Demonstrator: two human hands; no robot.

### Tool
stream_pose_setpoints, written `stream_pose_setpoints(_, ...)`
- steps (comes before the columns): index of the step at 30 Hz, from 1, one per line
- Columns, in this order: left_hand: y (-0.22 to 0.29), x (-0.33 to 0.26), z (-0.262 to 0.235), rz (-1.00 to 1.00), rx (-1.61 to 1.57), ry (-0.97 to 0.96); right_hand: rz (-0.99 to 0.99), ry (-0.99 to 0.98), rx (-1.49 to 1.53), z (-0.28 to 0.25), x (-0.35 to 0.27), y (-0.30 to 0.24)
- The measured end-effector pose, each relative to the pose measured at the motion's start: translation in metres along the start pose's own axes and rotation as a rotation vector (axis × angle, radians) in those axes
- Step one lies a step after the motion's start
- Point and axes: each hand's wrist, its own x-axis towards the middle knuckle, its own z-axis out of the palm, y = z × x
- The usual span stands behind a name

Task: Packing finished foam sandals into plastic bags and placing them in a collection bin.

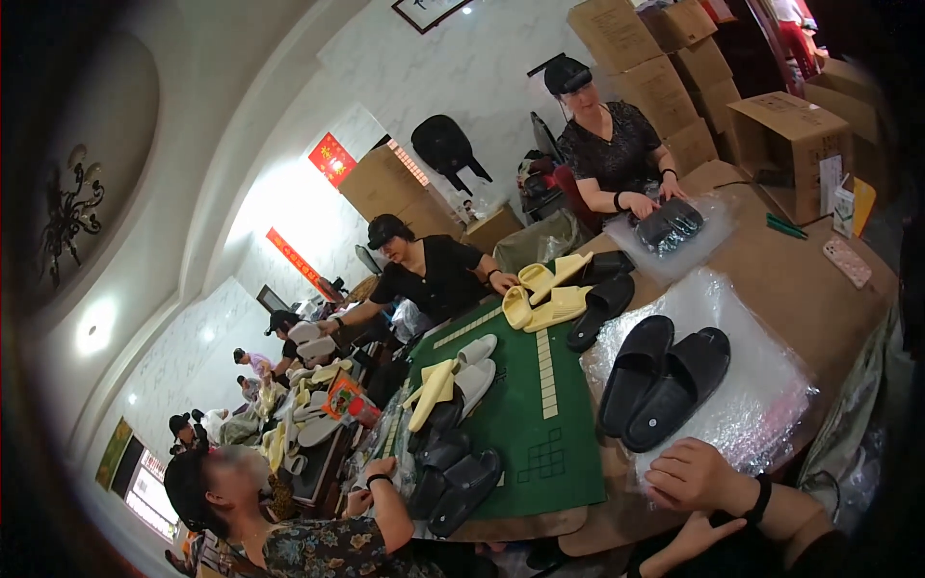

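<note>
My right hand [689, 474] is curled above the near edge of a stack of clear plastic bags [771, 376]; its palm and fingertips are hidden. A black wristband [761, 499] circles that wrist. Just below, my left hand [696, 538] reaches across with thumb and a finger apart, the fingertip at the wristband. Its other fingers are not visible. On the bags, in front of my hands, lies a pair of black slide slippers [665, 380], side by side and partly overlapping.
A green mat [511, 424] bears yellow slippers [549, 294], white slippers [472, 371] and black slippers [458, 486]. Across the table a person [617, 144] handles a bagged black pair. Others sit to the left. A phone [846, 262], green scissors [785, 226] and an open carton [790, 144] stand far right.
</note>
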Motion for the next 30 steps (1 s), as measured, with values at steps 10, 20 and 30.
stream_pose_setpoints(10, 0.05, -0.003, -0.047, 0.497, 0.337, 0.129, 0.307, 0.042, -0.08, -0.006, -0.024, 0.02)
stream_pose_setpoints(20, 0.212, -0.074, -0.083, 1.464, -0.575, 0.492, 0.546, -0.131, -0.381, 0.056, -0.092, 0.046)
stream_pose_setpoints(30, 0.085, -0.145, -0.377, 2.096, -1.732, 0.25, 0.601, -0.244, -0.399, 0.057, -0.113, 0.038)
